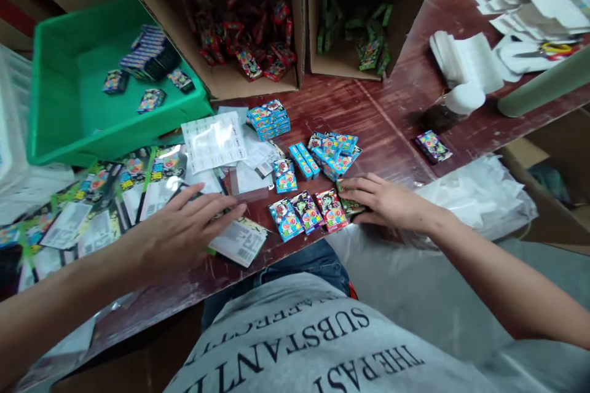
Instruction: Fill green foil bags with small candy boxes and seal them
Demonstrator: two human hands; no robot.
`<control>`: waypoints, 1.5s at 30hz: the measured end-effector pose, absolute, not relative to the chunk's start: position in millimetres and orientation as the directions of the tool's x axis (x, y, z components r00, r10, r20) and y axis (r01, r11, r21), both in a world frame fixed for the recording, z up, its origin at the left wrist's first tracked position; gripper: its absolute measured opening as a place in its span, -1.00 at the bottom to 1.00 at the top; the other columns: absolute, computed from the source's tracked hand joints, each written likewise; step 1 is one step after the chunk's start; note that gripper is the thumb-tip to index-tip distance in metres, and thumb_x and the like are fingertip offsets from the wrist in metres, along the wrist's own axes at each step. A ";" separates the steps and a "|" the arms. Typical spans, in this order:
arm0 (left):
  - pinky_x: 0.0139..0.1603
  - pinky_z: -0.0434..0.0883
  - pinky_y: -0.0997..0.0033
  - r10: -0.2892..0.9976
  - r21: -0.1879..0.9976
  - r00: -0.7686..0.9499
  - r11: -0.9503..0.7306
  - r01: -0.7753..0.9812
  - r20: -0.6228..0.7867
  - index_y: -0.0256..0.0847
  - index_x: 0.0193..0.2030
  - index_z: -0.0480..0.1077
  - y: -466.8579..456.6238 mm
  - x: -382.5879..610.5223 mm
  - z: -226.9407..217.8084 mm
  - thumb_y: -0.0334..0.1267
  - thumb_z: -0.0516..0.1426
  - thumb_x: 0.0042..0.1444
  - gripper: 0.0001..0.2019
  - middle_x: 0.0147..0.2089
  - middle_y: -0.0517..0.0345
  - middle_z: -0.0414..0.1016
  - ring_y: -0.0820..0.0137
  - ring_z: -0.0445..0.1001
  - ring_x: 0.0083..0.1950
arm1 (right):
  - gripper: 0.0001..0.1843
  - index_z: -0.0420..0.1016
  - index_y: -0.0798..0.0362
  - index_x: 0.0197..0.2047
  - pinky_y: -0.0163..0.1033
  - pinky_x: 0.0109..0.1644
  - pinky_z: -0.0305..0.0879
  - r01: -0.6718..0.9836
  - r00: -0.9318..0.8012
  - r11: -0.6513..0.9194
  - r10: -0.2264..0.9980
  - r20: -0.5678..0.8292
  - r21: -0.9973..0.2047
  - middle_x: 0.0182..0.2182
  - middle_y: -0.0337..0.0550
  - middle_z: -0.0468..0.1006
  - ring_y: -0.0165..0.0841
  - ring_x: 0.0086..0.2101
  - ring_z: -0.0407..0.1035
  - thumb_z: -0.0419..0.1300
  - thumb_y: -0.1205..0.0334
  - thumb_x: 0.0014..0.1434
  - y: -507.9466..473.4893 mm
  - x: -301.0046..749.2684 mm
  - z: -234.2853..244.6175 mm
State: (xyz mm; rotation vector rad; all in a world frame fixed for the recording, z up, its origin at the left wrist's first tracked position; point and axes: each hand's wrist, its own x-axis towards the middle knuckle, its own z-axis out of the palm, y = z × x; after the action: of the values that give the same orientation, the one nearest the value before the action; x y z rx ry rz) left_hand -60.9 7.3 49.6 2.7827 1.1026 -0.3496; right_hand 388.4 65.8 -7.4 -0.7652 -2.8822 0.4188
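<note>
Red-brown bench (391, 110). Green box (345, 204) at 3 o'clock of red box (332, 210), under right hand (391, 199): fingers curled over, grip unclear. Left hand (193, 221) loosely extended over packet (242, 242), hold hidden. Box likely light, stiff, crushable; pinch side edges.

Green box (349, 206) flat beside red box (331, 209)

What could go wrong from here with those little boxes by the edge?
The red box and the green box at the right hand lie close to the table's front edge, so a nudge might tip one off. The blue boxes piled unevenly behind could slide if bumped. The left hand is over overlapping packets and might drag some out of place.
</note>
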 end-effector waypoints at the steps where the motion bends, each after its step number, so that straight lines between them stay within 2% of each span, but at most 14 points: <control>1: 0.46 0.08 -0.27 0.677 0.042 0.692 -0.706 0.707 -0.252 -0.08 0.44 0.26 1.1 -67.9 51.2 -0.36 0.14 0.01 -0.23 0.33 -0.07 0.44 -0.10 0.40 0.31 | -0.58 0.47 0.12 0.25 0.06 0.24 0.45 0.449 -0.864 0.838 0.496 0.091 -0.310 0.25 0.10 0.50 -0.09 0.19 0.42 0.21 0.14 0.39 64.7 394.2 -7.1; 3: 0.36 0.24 -0.26 0.731 0.081 0.641 -0.642 0.762 -0.234 -0.01 0.44 0.25 -11.9 -81.5 50.1 -0.22 0.16 0.07 -0.27 0.27 -0.03 0.48 -0.13 0.45 0.24 | -0.62 0.44 0.10 0.27 -0.01 0.24 0.47 0.480 -0.812 0.817 0.551 0.191 -0.319 0.21 0.06 0.55 -0.16 0.17 0.47 0.12 0.24 0.44 62.7 403.8 -5.7; 5: 0.26 0.35 -0.25 0.791 0.110 0.569 -0.560 0.821 -0.224 0.08 0.46 0.20 -24.8 -90.3 43.4 -0.06 0.20 0.09 -0.25 0.27 0.00 0.48 -0.17 0.48 0.22 | -0.59 0.38 0.07 0.32 -0.08 0.15 0.52 0.569 -0.689 0.739 0.668 0.281 -0.360 0.15 0.04 0.59 -0.21 0.07 0.55 0.08 0.25 0.46 63.6 410.2 -4.7; 7: 0.20 0.39 -0.26 0.836 0.113 0.505 -0.492 0.863 -0.216 0.12 0.50 0.10 -36.8 -91.7 32.0 0.05 0.22 0.10 -0.18 0.30 -0.02 0.45 -0.19 0.48 0.22 | -0.58 0.35 0.04 0.34 -0.13 0.07 0.55 0.617 -0.586 0.651 0.755 0.293 -0.442 0.11 0.02 0.62 -0.24 -0.01 0.58 0.05 0.24 0.48 67.9 413.3 -7.8; 9: 0.18 0.40 -0.23 0.854 0.115 0.468 -0.453 0.884 -0.228 0.07 0.54 0.00 -47.0 -86.3 18.3 0.07 0.20 0.15 -0.15 0.33 -0.09 0.41 -0.18 0.47 0.22 | -0.60 0.38 0.04 0.31 -0.13 0.02 0.54 0.620 -0.582 0.610 0.780 0.231 -0.494 0.05 0.02 0.63 -0.24 -0.06 0.58 0.00 0.21 0.50 73.3 412.3 -16.6; 12: 0.15 0.41 -0.15 0.882 0.122 0.411 -0.393 0.911 -0.231 -0.08 0.56 -0.05 -58.6 -71.6 -0.6 0.07 0.17 0.22 -0.15 0.36 -0.21 0.34 -0.16 0.45 0.22 | -0.60 0.46 0.08 0.24 0.01 -0.02 0.49 0.687 -0.558 0.610 0.791 0.251 -0.395 -0.07 0.09 0.62 -0.13 -0.10 0.53 0.00 0.13 0.50 73.6 401.1 -33.0; 15: 0.16 0.36 -0.16 0.917 0.117 0.349 -0.332 0.936 -0.191 -0.18 0.54 0.00 -66.4 -57.3 -11.6 0.18 0.19 0.19 -0.10 0.35 -0.29 0.33 -0.18 0.41 0.22 | -0.44 0.41 0.03 0.31 0.17 0.12 0.35 0.662 -0.601 0.703 0.705 0.376 -0.261 0.01 0.12 0.57 0.00 0.02 0.41 0.14 -0.10 0.40 59.6 373.1 -38.5; 19: 0.18 0.32 -0.13 0.936 0.116 0.305 -0.287 0.951 -0.176 -0.18 0.54 -0.01 -72.1 -47.0 -16.3 0.28 0.17 0.19 -0.07 0.33 -0.27 0.32 -0.16 0.36 0.25 | -0.06 0.19 0.00 0.47 0.21 0.28 0.19 0.374 -0.866 0.881 0.443 0.230 -0.290 0.35 0.12 0.32 0.09 0.25 0.22 0.07 -0.46 0.25 41.5 313.4 -30.1; 22: 0.21 0.29 -0.12 0.941 0.141 0.296 -0.274 0.951 -0.167 -0.17 0.55 -0.04 -75.4 -46.2 -17.9 0.31 0.18 0.17 -0.03 0.34 -0.27 0.31 -0.14 0.33 0.28 | -0.12 0.18 0.09 0.47 0.27 0.32 0.13 0.303 -0.926 0.902 0.355 0.131 -0.306 0.43 0.21 0.19 0.14 0.31 0.12 0.07 -0.36 0.32 44.9 278.4 -27.7; 26: 0.23 0.26 -0.12 0.943 0.171 0.279 -0.248 0.953 -0.183 -0.14 0.56 -0.04 -79.1 -49.8 -19.9 0.30 0.25 0.11 0.03 0.35 -0.27 0.31 -0.14 0.31 0.28 | -0.25 0.26 0.15 0.42 0.28 0.28 0.20 0.244 -0.947 0.897 0.302 0.108 -0.369 0.36 0.24 0.28 0.15 0.29 0.12 0.19 -0.09 0.30 58.4 270.2 -33.3; 31: 0.25 0.25 -0.12 0.939 0.236 0.299 -0.256 0.938 -0.169 -0.11 0.56 -0.05 -78.4 -53.1 -21.1 0.29 0.26 0.10 0.03 0.33 -0.26 0.31 -0.14 0.29 0.29 | -0.22 0.31 0.15 0.38 0.13 0.35 0.21 0.013 -0.951 0.827 0.184 0.248 -0.562 0.31 0.13 0.36 -0.05 0.26 0.19 0.25 -0.18 0.29 64.9 275.3 -39.3; 33: 0.27 0.24 -0.11 0.931 0.265 0.340 -0.296 0.917 -0.134 -0.10 0.57 -0.09 -77.4 -53.1 -20.4 0.24 0.26 0.14 0.01 0.33 -0.25 0.30 -0.12 0.28 0.30 | -0.23 0.32 0.12 0.39 0.14 0.34 0.23 -0.001 -0.956 0.820 0.168 0.241 -0.573 0.32 0.09 0.38 -0.06 0.27 0.17 0.24 -0.19 0.30 64.7 271.7 -40.0; 37: 0.32 0.24 -0.10 0.927 0.298 0.367 -0.330 0.896 -0.078 -0.06 0.57 -0.17 -78.9 -51.4 -19.3 0.12 0.29 0.17 0.00 0.32 -0.22 0.28 -0.08 0.28 0.30 | -0.24 0.34 0.14 0.39 0.21 0.33 0.20 0.116 -0.962 0.849 0.224 0.153 -0.516 0.35 0.14 0.36 -0.01 0.28 0.17 0.24 -0.19 0.31 62.4 262.7 -37.7; 45: 0.30 0.30 -0.10 0.950 0.318 0.306 -0.271 0.909 -0.066 -0.11 0.55 -0.14 -90.5 -43.2 -26.7 0.06 0.30 0.16 -0.03 0.28 -0.22 0.23 -0.05 0.28 0.26 | -0.25 0.37 0.22 0.36 0.23 0.32 0.21 0.224 -0.946 0.863 0.305 0.114 -0.453 0.32 0.22 0.40 0.06 0.26 0.19 0.26 -0.14 0.31 51.4 254.7 -30.3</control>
State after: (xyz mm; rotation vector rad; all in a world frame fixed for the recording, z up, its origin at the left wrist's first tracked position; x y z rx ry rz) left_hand -43.2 -90.5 -26.7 2.2818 1.6812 0.1976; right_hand 254.7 51.4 -30.3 -0.4086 -2.8555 0.6611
